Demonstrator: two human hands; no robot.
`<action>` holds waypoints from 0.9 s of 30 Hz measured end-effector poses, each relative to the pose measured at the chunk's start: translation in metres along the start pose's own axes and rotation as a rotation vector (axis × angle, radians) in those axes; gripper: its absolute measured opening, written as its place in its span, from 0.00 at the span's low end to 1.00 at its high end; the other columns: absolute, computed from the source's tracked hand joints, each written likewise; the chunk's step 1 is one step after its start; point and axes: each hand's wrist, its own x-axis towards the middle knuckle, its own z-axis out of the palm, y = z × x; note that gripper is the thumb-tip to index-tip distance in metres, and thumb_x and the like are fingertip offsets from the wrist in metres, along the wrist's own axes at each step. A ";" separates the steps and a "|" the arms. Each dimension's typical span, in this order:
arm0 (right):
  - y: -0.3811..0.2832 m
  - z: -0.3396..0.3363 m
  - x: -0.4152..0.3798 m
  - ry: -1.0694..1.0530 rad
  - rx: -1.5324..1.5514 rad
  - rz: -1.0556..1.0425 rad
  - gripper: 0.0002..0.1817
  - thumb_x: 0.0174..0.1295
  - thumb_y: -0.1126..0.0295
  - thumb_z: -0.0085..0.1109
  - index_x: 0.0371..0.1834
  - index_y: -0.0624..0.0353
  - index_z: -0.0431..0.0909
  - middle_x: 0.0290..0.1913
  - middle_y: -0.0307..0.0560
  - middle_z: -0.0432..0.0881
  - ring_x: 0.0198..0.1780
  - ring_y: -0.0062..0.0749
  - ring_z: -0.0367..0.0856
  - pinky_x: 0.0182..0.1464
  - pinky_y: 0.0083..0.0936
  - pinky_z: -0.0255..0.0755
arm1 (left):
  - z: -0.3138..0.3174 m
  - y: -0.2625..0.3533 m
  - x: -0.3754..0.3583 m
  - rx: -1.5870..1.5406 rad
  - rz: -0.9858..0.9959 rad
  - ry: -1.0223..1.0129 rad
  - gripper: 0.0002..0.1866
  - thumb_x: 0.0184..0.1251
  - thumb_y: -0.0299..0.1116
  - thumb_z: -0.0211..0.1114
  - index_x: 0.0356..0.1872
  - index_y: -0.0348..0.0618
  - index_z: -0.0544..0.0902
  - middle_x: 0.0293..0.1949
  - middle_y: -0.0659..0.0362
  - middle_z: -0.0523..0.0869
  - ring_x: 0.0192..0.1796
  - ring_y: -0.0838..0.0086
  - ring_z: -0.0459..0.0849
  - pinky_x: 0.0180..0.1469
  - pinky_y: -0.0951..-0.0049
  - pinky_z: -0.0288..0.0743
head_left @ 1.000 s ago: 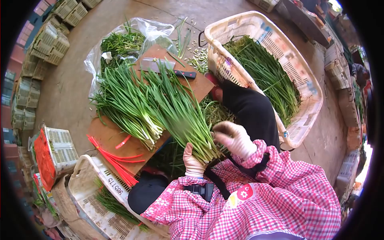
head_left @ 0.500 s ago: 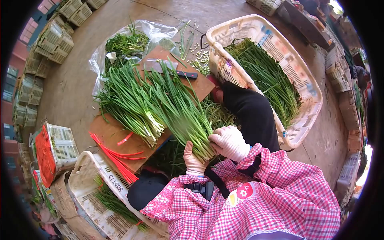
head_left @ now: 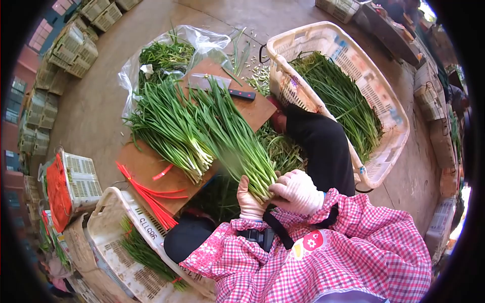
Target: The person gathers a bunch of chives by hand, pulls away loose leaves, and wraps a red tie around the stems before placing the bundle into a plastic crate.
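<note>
Gloved left hand (head_left: 249,200) at lower center of the frame, cupped around the root end of the held green bunch (head_left: 241,146), thumb up on the left side, fingers partly hidden behind the stalks. Gloved right hand (head_left: 298,193) just beside it on the right, fingers curled in at the pale stalk ends, touching the bunch; exact grip of the fingertips is hidden. Held bunch slants from the hands up to the upper center, leafy tips over the brown surface (head_left: 258,108).

Second green bunch (head_left: 169,129) lies on the surface left of the held one, pale ends toward lower right, leaves of the two overlapping. Cleaver (head_left: 208,82) at upper center, blade partly under leaf tips, black handle pointing right. Red strips (head_left: 151,199) fan out at the lower left edge of the surface, one short red piece (head_left: 162,172) apart from them.

Clear plastic bag (head_left: 204,40) with loose greens (head_left: 166,56) at upper left of center. Large white basket (head_left: 389,101) at upper right, holding greens (head_left: 343,98). Another white basket (head_left: 108,222) at lower left, also with greens (head_left: 146,255). Cut bits (head_left: 260,78) on the floor (head_left: 121,60) between the bag and the large basket. Black-clad leg (head_left: 323,144) beside the large basket.
</note>
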 end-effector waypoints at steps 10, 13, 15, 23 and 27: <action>-0.005 0.015 0.004 -0.265 0.058 0.215 0.13 0.51 0.58 0.65 0.31 0.54 0.79 0.28 0.45 0.81 0.34 0.41 0.82 0.38 0.35 0.72 | 0.001 -0.003 -0.002 0.185 0.076 0.102 0.39 0.57 0.56 0.64 0.65 0.39 0.69 0.59 0.44 0.76 0.56 0.47 0.78 0.62 0.47 0.70; -0.003 -0.007 -0.003 -0.072 0.852 0.529 0.09 0.54 0.70 0.64 0.37 0.62 0.81 0.32 0.44 0.84 0.34 0.33 0.82 0.39 0.27 0.75 | 0.004 -0.004 -0.002 0.130 0.077 0.051 0.43 0.57 0.59 0.65 0.68 0.42 0.64 0.62 0.45 0.73 0.59 0.43 0.75 0.64 0.40 0.66; -0.004 -0.039 -0.003 0.002 1.306 0.748 0.10 0.57 0.72 0.61 0.41 0.65 0.79 0.33 0.39 0.82 0.35 0.20 0.78 0.39 0.20 0.74 | 0.008 -0.005 -0.004 0.077 0.045 0.043 0.43 0.57 0.59 0.65 0.68 0.42 0.64 0.62 0.45 0.73 0.59 0.43 0.75 0.63 0.39 0.67; 0.013 -0.071 -0.005 0.709 1.253 0.673 0.13 0.61 0.63 0.62 0.39 0.63 0.76 0.29 0.44 0.81 0.31 0.25 0.79 0.39 0.21 0.74 | -0.010 -0.002 -0.003 0.185 -0.001 0.095 0.38 0.61 0.53 0.63 0.65 0.36 0.67 0.61 0.43 0.74 0.51 0.51 0.81 0.55 0.46 0.76; 0.008 -0.004 -0.026 0.460 1.494 1.098 0.14 0.61 0.68 0.59 0.49 0.62 0.77 0.40 0.44 0.82 0.39 0.26 0.79 0.45 0.24 0.73 | -0.023 0.001 -0.001 0.162 -0.060 0.092 0.34 0.65 0.47 0.62 0.62 0.29 0.67 0.58 0.42 0.76 0.48 0.54 0.82 0.51 0.50 0.79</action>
